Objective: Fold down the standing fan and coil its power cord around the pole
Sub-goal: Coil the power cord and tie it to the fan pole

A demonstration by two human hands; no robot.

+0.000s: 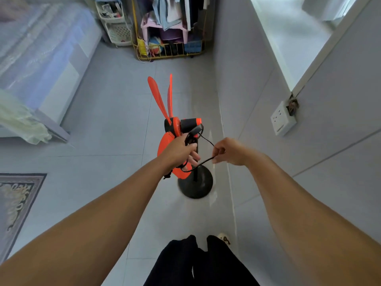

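An orange standing fan [175, 129] stands on the tiled floor on a round black base [195, 185]. Two of its orange blades [159, 99] point up and away from me, and another orange blade hangs down behind my left hand. My left hand [181, 150] grips the top of the black pole just under the fan head, with loops of the black power cord [206, 139] caught in it. My right hand [228, 151] pinches the cord to the right of the pole, and the cord runs in a loop between both hands. Most of the pole is hidden.
A bed [41, 58] fills the left side. A patterned rug [14, 205] lies at the lower left. A yellow wire cart [171, 48] with clothes stands at the far wall. A wall socket [283, 120] sits on the right wall. My legs and a slipper [223, 238] are below.
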